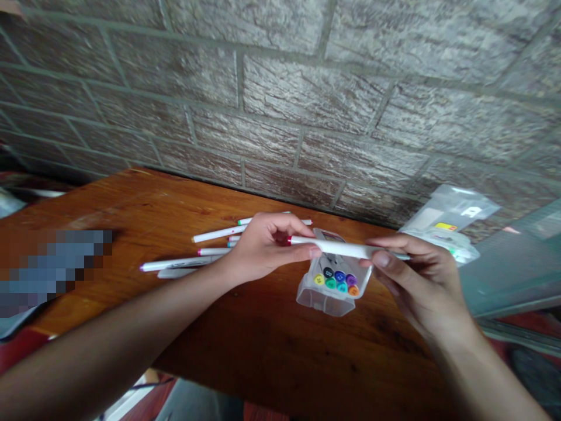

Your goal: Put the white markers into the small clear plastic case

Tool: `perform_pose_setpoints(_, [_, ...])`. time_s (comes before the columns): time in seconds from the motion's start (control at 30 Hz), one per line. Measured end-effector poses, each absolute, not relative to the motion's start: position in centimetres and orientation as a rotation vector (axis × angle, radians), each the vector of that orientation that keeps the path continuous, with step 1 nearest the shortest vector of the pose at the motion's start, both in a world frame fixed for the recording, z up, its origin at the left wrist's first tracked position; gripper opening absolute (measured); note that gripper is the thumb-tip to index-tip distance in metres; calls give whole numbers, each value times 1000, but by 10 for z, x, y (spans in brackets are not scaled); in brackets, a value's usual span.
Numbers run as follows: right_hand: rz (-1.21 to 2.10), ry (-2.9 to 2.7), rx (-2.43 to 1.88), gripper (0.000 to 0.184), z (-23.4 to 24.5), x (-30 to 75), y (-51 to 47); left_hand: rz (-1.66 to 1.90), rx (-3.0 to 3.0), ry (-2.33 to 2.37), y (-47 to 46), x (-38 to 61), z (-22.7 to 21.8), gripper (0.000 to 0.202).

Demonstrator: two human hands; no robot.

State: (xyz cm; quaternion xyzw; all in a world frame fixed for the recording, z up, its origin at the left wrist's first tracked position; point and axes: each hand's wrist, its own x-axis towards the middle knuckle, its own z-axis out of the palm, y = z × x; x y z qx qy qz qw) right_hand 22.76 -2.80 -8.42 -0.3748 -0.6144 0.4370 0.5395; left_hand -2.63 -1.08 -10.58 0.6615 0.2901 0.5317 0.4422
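My left hand [267, 248] grips the red-banded end of a white double-ended marker [333, 248]. My right hand [416, 280] holds its other end between thumb and fingers, and the marker lies level across the space between them. Just below it stands a clear plastic marker case [326, 298], with several colored marker caps showing inside. Left of my left hand, several loose white markers [175, 264] lie on the wooden table [96, 204], some partly hidden behind that hand.
A grey brick wall [280, 99] rises behind the table. Clear plastic packets [447, 219] sit at the far right edge, near a glassy panel [512, 263]. A pixelated blurred object [48, 269] lies at the table's left.
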Motion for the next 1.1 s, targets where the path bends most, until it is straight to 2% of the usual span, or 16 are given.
perform_pose_setpoints(0.57, [1035, -1444, -891, 20, -83, 228, -29, 1310, 1596, 716, -13, -25, -102, 7])
perform_pose_setpoints(1.1, [1017, -1450, -906, 19, -81, 227, -30, 1307, 1603, 710, -11, -26, -105, 15])
